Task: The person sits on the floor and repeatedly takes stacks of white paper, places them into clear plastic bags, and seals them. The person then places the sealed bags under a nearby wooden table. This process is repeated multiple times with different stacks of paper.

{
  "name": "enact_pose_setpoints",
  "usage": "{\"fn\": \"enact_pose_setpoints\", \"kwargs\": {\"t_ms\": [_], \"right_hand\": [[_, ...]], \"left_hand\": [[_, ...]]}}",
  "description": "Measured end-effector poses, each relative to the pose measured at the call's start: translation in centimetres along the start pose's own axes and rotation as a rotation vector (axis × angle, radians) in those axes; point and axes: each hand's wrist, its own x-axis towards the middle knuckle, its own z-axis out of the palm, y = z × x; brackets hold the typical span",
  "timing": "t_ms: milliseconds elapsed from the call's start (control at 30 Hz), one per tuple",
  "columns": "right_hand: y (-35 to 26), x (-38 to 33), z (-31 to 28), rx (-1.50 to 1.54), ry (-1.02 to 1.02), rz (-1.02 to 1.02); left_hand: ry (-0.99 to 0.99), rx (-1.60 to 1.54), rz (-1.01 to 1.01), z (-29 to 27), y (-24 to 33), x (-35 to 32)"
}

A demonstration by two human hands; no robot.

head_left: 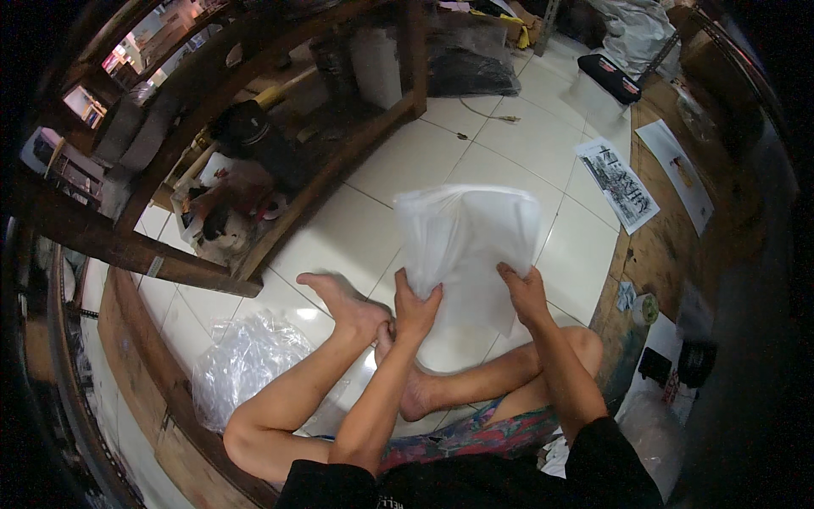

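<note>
Fingers (pixel 402 282) grip limp, translucent, apparently plastic sheets (pixel 483 229).

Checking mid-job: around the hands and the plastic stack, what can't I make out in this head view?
In the head view:
Left hand, right hand: some fingers hidden behind the translucent plastic stack.
Stack's layer count: lost to overlap and blur at its far edge.
Clear plastic heap: partly hidden by the left leg; glare obscures its layers.
Wooden rack: some contents lost in shadow.
</note>
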Motion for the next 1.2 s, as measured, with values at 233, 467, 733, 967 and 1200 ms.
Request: {"fn": "enact_pose_setpoints", "kwargs": {"t_ms": [233, 467, 733, 967, 1200], "right_hand": [[-0.1, -2.8, -0.4, -0.192, 0.03, -0.34], [1.8, -1.9, 0.6, -0.135, 0.073, -0.302], [-0.2, -3.0, -0.5, -0.213, 0.027, -0.297], [-5.0, -3.8, -2.8, -0.25, -0.115, -0.425], [-18.9, -4.4, 1.1, -1.15, -0.431, -0.602]], "left_hand": [[-0.032, -0.156, 0.355, 0.7, -2.5, -0.6], [-0.082, -0.141, 0.264, 1.7, -3.9, 0.6], [0.037, -0.027, 0.512, 0.3, -3.6, 0.2], [0.002, -0.186, 0.244, 1.5, -3.6, -0.1], [-0.03, -0.164, 0.204, 0.8, -4.9, 0.5]]}}
